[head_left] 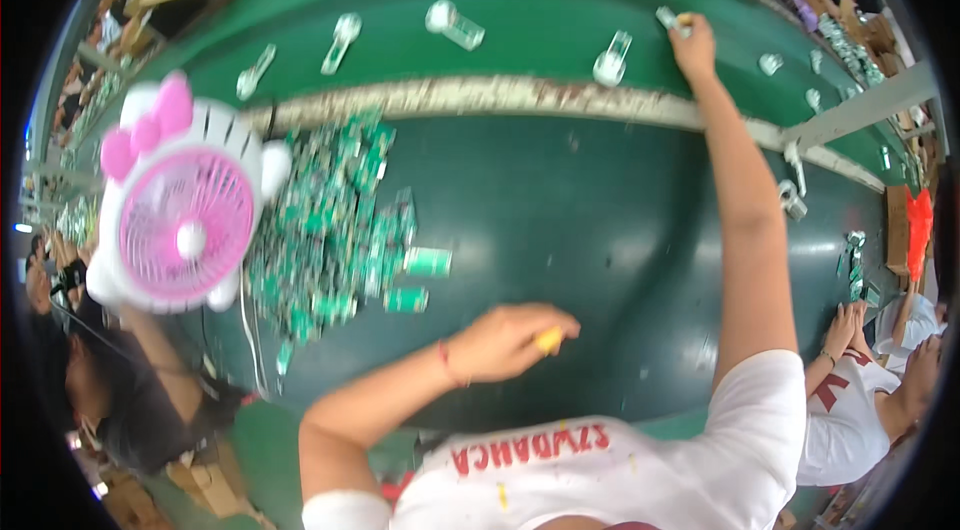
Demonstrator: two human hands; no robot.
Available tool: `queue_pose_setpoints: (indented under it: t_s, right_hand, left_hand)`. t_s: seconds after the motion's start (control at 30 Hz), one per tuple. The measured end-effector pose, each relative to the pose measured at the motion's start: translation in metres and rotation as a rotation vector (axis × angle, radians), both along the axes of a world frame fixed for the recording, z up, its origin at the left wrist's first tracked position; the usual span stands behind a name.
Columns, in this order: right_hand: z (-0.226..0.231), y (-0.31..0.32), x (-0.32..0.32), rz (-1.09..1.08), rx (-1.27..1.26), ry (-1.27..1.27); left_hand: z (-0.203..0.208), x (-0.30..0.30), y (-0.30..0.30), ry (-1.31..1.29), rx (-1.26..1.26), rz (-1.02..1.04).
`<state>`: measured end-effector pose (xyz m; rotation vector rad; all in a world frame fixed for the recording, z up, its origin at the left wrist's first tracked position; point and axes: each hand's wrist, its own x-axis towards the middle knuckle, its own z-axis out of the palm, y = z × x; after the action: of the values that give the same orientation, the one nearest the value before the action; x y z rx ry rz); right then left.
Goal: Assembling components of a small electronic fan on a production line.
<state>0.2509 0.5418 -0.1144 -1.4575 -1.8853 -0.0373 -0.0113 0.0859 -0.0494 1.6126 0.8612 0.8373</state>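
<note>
My right hand (pixel 692 42) reaches far out over the green conveyor belt (pixel 540 5). Its fingers are closed on one end of a small circuit board (pixel 667 18); part of the board is hidden by the fingertips. Near the table's front edge, my left hand (pixel 510 340) hovers with loosely bent fingers, nothing visible in it. A yellow finger cover shows on each hand. To the left of that hand lies a large heap of green circuit boards (pixel 320 220), with a few loose boards (pixel 428 262) at its right edge.
Several boards with white round parts (pixel 610 65) ride on the belt. A pink and white fan (pixel 185 205) stands at the left. A pale ledge (pixel 480 95) divides belt and dark table (pixel 600 200). A metal post (pixel 870 110) crosses at right. Co-workers sit at both sides.
</note>
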Motion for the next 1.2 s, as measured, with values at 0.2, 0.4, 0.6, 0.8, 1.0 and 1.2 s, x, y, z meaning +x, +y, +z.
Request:
queue_pose_setpoints:
  t_s: [0.2,0.4,0.6,0.8,1.0,1.2]
  right_hand:
    - [0.081,-0.180,-0.058,0.526,-0.368,0.413]
    - [0.093,-0.394,-0.059,0.779,-0.375,0.067]
    - [0.063,-0.456,-0.068,0.874,-0.285,-0.174]
    - [0.064,-0.460,-0.071,0.868,-0.213,-0.244]
    - [0.077,-0.478,-0.074,0.679,-0.123,-0.331]
    - [0.063,-0.470,-0.069,0.797,-0.263,-0.225]
  left_hand:
    - [-0.009,0.000,-0.002,0.057,0.167,0.156]
    - [0.029,-0.051,-0.030,0.756,0.511,0.545]
    - [-0.006,-0.095,-0.019,1.114,0.777,0.584]
    - [0.007,-0.073,-0.030,0.794,0.434,0.487]
    - [0.002,-0.018,-0.069,0.486,0.447,0.267]
    - [-0.001,-0.009,-0.074,0.497,0.380,0.308]
